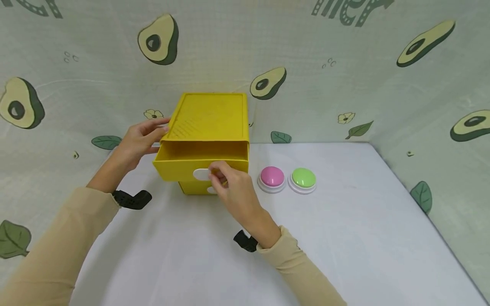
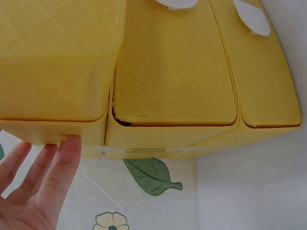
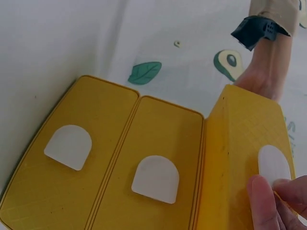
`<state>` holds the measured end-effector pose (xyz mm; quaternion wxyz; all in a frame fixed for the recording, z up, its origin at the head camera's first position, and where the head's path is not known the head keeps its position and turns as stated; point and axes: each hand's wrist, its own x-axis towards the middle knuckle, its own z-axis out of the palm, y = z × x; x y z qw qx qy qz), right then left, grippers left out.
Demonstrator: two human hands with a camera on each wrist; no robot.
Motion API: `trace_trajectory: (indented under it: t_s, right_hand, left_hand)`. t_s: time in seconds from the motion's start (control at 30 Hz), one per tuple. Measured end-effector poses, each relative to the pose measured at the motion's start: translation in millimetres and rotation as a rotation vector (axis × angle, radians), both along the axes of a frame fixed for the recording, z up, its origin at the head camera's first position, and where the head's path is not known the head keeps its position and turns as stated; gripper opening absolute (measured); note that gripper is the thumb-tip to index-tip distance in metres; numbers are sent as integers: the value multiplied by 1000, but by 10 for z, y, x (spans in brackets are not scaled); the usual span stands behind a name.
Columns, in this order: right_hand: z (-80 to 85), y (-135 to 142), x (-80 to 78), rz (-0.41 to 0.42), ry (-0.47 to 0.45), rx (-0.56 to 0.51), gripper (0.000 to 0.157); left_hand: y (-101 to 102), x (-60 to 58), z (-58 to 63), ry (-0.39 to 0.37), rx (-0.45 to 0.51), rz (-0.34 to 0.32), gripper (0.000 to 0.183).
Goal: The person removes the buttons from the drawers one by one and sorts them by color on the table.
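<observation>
A yellow chest of drawers [image 1: 214, 117] stands on the white table, its top drawer [image 1: 174, 171] pulled partly out. My right hand [image 1: 241, 193] pinches the white handle [image 1: 200, 174] of that drawer between thumb and fingers, and the same pinch on the handle [image 3: 272, 160] shows in the right wrist view. On the chest's left side rests my left hand [image 1: 135, 141]; the left wrist view has its extended fingers [image 2: 62, 165] against the side wall. Two lower drawers [image 3: 170, 127] are closed, each with a white handle [image 3: 156, 179].
Right of the chest sit a pink push button [image 1: 272, 176] and a green push button [image 1: 304, 177], both on white bases. An avocado-print cloth [image 1: 214, 51] hangs behind the white table [image 1: 344, 238] and along its sides.
</observation>
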<state>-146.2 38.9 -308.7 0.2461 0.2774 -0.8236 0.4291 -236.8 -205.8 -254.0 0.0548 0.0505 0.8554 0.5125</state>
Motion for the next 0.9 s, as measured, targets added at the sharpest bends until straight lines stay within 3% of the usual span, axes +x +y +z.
trace_trajectory:
  t_s: [0.9]
  right_hand:
    - [23, -47, -445, -60, -2, 2, 9]
  left_hand:
    - [11, 7, 3, 2, 12, 12, 63]
